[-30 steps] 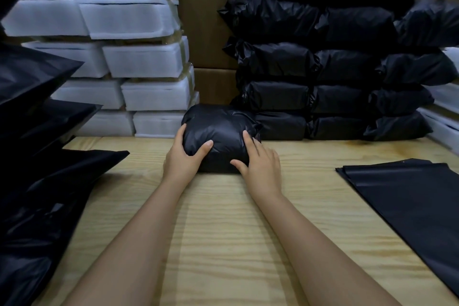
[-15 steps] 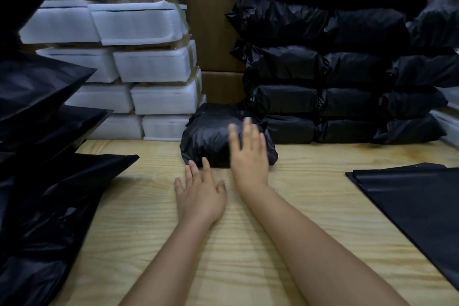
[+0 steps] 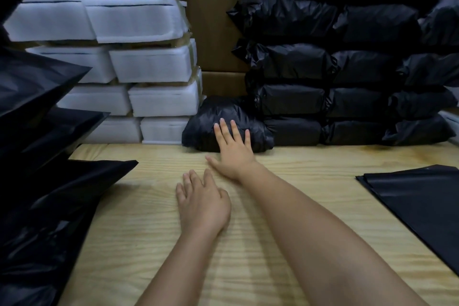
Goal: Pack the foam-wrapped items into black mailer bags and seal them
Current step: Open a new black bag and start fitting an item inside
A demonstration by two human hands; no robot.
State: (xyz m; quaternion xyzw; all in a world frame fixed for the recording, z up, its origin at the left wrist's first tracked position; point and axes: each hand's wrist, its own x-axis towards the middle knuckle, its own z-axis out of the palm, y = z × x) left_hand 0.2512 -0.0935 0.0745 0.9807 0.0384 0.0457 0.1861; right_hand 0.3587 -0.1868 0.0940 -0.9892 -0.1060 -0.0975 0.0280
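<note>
A sealed black mailer package (image 3: 206, 122) lies at the back of the wooden table (image 3: 310, 176), pushed against the stacks. My right hand (image 3: 232, 150) presses on its front with straight fingers, thumb out over the wood. My left hand (image 3: 201, 202) rests flat on the table, a little nearer to me, holding nothing. White foam-wrapped items (image 3: 154, 62) are stacked at the back left. Packed black bags (image 3: 330, 67) are piled at the back right. Flat empty black mailer bags (image 3: 422, 201) lie at the right edge.
A loose heap of black mailer bags (image 3: 42, 156) crowds the left side and overhangs the table. A cardboard box (image 3: 211, 17) with printed characters stands behind, between the two stacks. Bare wood lies around my forearms.
Both hands let go of the package. My left hand drew back onto the table; my right hand pushed the package farther back against the stacks.
</note>
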